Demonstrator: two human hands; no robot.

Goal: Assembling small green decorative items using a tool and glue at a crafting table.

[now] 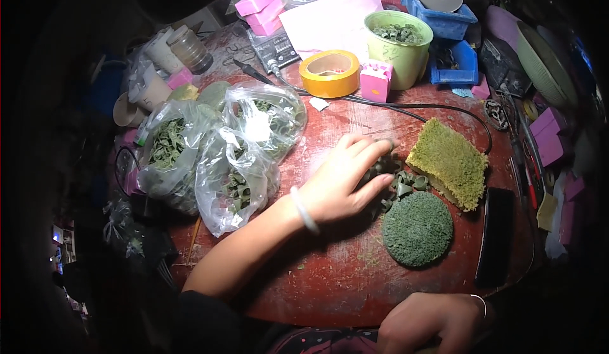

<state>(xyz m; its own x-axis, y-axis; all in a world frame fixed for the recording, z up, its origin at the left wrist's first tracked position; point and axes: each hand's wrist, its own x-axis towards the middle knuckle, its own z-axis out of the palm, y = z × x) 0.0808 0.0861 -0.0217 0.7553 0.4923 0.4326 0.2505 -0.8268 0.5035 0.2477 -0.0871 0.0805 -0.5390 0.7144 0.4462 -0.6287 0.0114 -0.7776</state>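
My left hand (349, 179) reaches across the red table over a small heap of curled, dark green pieces (406, 184). Its fingertips touch the heap, with the thumb apart from the fingers; anything beneath the palm is hidden. Just below the heap lies a round dark green pad with a rough, spongy surface (417, 229). To the right of the heap is a yellow-green spongy block (449, 162), tilted a little. At the table's near edge my right hand (428, 322) is curled, knuckles up, and its fingertips are out of sight.
Clear plastic bags (238, 157) of green pieces stand at left. Behind are yellow tape (328, 73), a pink box (376, 80), a light green bucket (398, 49) of similar pieces and blue bins (453, 65). A black phone-like slab (495, 236) lies right; a black cable (444, 106) crosses behind.
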